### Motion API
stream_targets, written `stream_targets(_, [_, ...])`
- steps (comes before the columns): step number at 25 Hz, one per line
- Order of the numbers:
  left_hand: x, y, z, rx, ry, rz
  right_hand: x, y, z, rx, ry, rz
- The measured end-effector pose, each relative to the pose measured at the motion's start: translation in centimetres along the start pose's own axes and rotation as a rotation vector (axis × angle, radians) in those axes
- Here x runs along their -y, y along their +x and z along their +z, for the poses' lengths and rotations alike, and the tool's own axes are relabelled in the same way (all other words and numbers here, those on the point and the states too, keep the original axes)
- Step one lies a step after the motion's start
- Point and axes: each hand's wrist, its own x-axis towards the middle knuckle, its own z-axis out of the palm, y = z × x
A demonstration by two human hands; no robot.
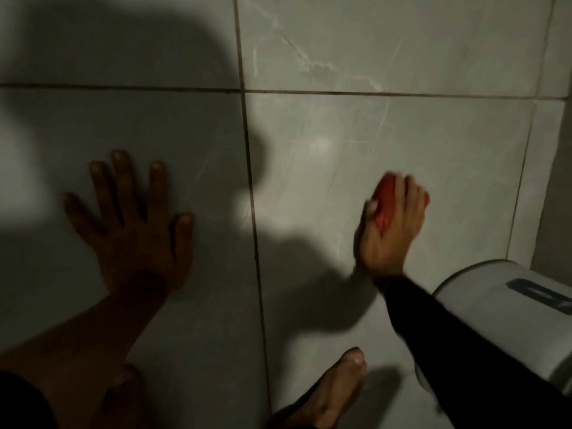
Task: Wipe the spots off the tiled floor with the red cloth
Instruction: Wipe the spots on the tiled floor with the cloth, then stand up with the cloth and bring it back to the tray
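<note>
The floor (356,134) is laid with large pale grey marbled tiles split by dark grout lines. My right hand (391,230) is curled around the red cloth (385,201), bunched small and pressed onto the lit tile at the right; the hand looks blurred. Only part of the cloth shows between my thumb and fingers. My left hand (136,224) lies flat on the shadowed tile at the left, fingers spread and empty. I cannot make out any spots in this dim, blurred view.
A white rounded appliance (501,311) with a dark slot stands at the lower right, close to my right forearm. A tiled wall or step (554,187) runs along the right edge. A bare foot (337,388) rests at the bottom middle. Heavy shadow covers the left tiles.
</note>
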Motion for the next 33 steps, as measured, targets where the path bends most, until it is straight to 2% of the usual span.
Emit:
stream_targets(2, [0.2,-0.1,0.1,0.007,-0.003,-0.007,5.0,8.4,0.7,-0.169,0.04,0.024])
stream_targets(4, [0.3,-0.1,0.2,0.003,-0.013,-0.011,12.1,12.0,1.8,-0.196,0.085,-0.057])
stream_targets(5, [0.3,0.0,0.3,0.001,-0.017,-0.006,15.4,11.6,2.5,-0.19,0.119,-0.159])
stream_targets(7, [0.4,0.1,0.4,0.0,-0.022,0.007,19.2,6.2,3.6,-0.138,0.207,-0.376])
stream_targets(10, [0.6,-0.2,0.5,-0.014,-0.018,-0.004,15.7,-9.2,2.5,0.194,0.198,-0.542])
stream_targets(12, [0.6,-0.3,0.6,-0.01,-0.015,-0.002,9.4,-15.8,0.4,0.302,0.085,-0.482])
stream_targets(13, [0.4,-0.3,0.4,-0.001,-0.009,0.001,6.1,-16.6,0.1,0.309,0.06,-0.386])
stream_targets(16, [0.0,0.0,-0.1,0.022,0.024,0.002,0.2,-9.5,-0.4,0.155,-0.009,0.069])
stream_targets(17, [0.1,0.0,-0.1,0.022,0.018,0.002,-0.3,-5.0,-0.4,0.078,-0.001,0.159])
stream_targets(19, [0.2,-0.1,0.1,0.016,0.012,0.0,1.4,4.6,-0.2,-0.084,0.085,0.198])
stream_targets(22, [0.8,-0.1,0.1,-0.004,0.025,0.038,8.3,12.1,0.9,-0.158,0.099,0.039])
stream_targets(24, [0.5,0.1,-0.2,-0.015,0.035,0.042,12.6,8.6,1.7,-0.096,0.122,-0.155])
stream_targets(26, [0.0,0.3,-0.7,0.031,0.044,-0.017,14.5,0.1,2.2,0.028,0.25,-0.302])
stream_targets(28, [-0.7,0.5,-2.2,0.145,0.073,-0.037,13.8,-8.3,1.2,0.248,0.348,-0.307])
stream_targets(30, [-1.8,1.3,-5.2,0.334,0.135,-0.079,12.7,-14.2,-0.8,0.379,0.557,-0.22])
stream_targets(32, [-4.0,1.4,-8.9,0.56,0.185,-0.108,11.6,-17.7,-5.0,0.458,0.879,0.066])
stream_targets(33, [-6.1,1.1,-10.8,0.699,0.125,-0.119,11.2,-18.8,-7.6,0.479,1.02,0.228])
